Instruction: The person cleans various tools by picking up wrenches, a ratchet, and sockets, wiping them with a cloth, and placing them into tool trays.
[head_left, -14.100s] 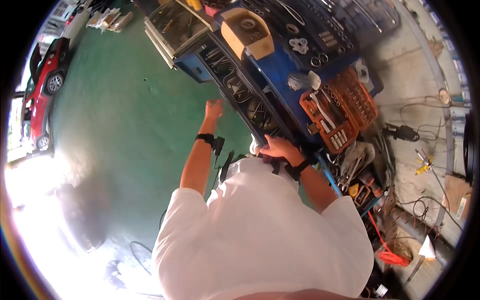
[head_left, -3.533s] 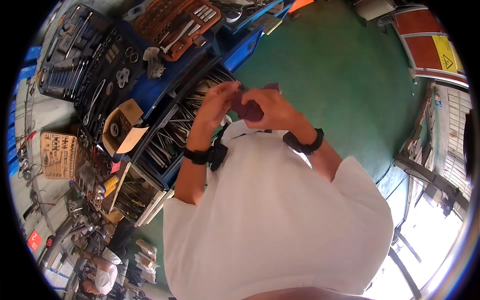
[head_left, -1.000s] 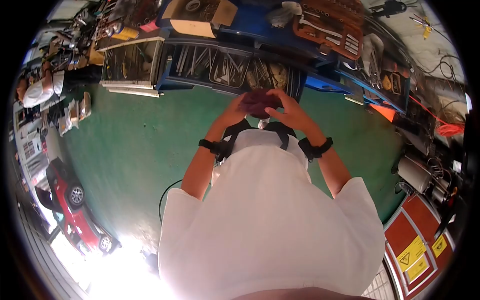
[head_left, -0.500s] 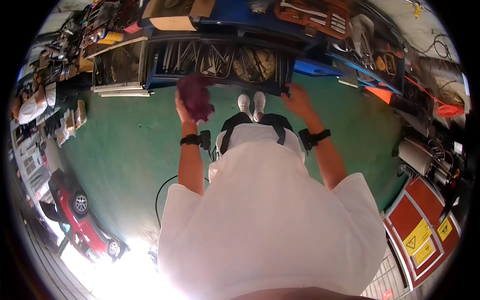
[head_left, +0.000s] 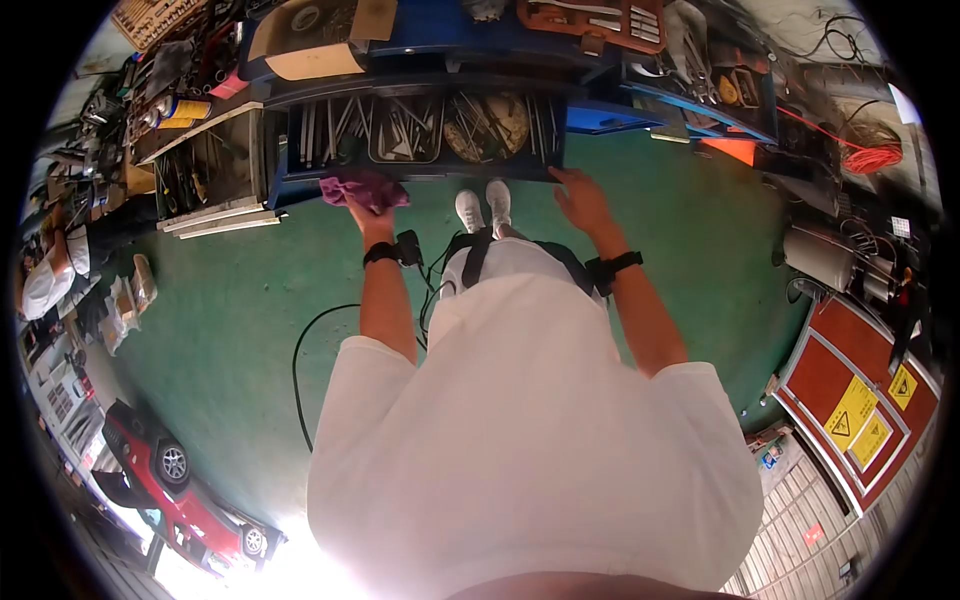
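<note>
A crumpled purple cloth (head_left: 362,188) is bunched in my left hand (head_left: 371,222), which is closed around it from below. The cloth lies against the front edge of the pulled-out blue drawer (head_left: 420,172), at its left part. My right hand (head_left: 588,203) is at the drawer's right front corner, fingers apart, with the fingertips at the edge. Inside the drawer are long metal rods or tools (head_left: 335,130), a tray of metal pieces (head_left: 404,130) and a round tan container (head_left: 487,127) with thin tools in it.
Left of the drawer stands an open wooden-edged drawer (head_left: 225,165) of tools. A cardboard box (head_left: 315,62) and an orange socket case (head_left: 590,18) sit above. A black cable (head_left: 297,370) hangs by my left side. Another person (head_left: 52,270) is at far left, near a red car (head_left: 185,505).
My left hand has brought the cloth from hanging in front of the drawer onto its front edge, where it is now bunched flatter. My right hand stays near the right corner. The view has shifted.
</note>
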